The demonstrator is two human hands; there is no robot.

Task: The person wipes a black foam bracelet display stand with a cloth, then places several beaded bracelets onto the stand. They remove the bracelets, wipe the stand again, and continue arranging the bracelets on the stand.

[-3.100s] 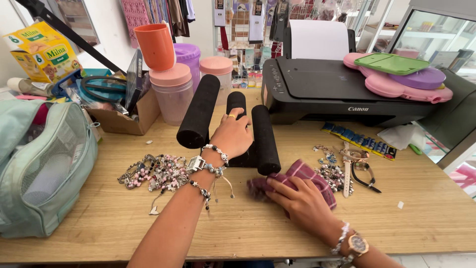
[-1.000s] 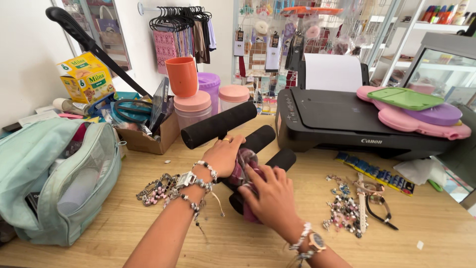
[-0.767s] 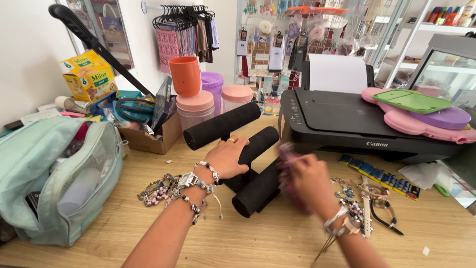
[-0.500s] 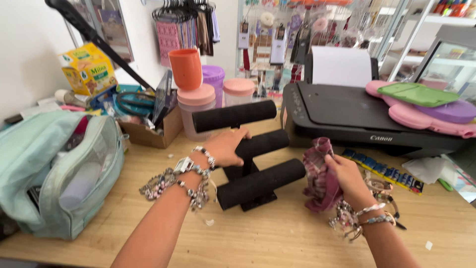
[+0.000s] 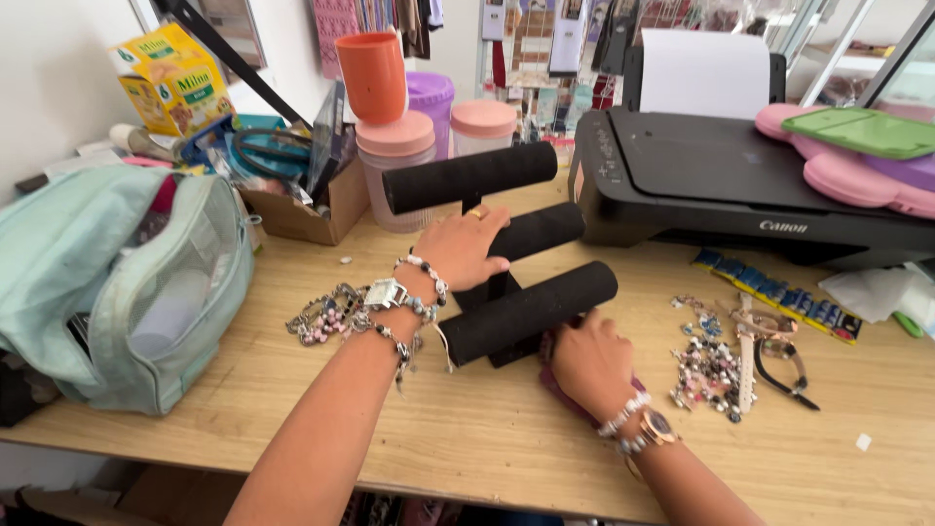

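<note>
A black three-tier bracelet stand point(image 5: 526, 307) with velvet bars stands upright in the middle of the wooden table point(image 5: 467, 438). My left hand point(image 5: 466, 245) grips its middle bar, with several bracelets and a watch on the wrist. My right hand point(image 5: 591, 358) is down on the table by the stand's base, pressing a maroon checked cloth point(image 5: 557, 385) that shows only at its edges under the palm. A heap of beaded bracelets point(image 5: 321, 314) lies left of the stand, and more jewellery and watches point(image 5: 726, 360) lie to the right.
A pale green mesh bag point(image 5: 117, 282) fills the left side. A cardboard box point(image 5: 307, 200) of clutter, an orange cup point(image 5: 373, 73) and lidded plastic jars point(image 5: 394, 166) stand behind. A black printer point(image 5: 740, 185) with pink and green lids on top sits at the back right.
Three seconds ago the stand lay flat; it now stands upright. My right hand has gone from the air at the right down to the table with the cloth. My left hand stays on the bar.
</note>
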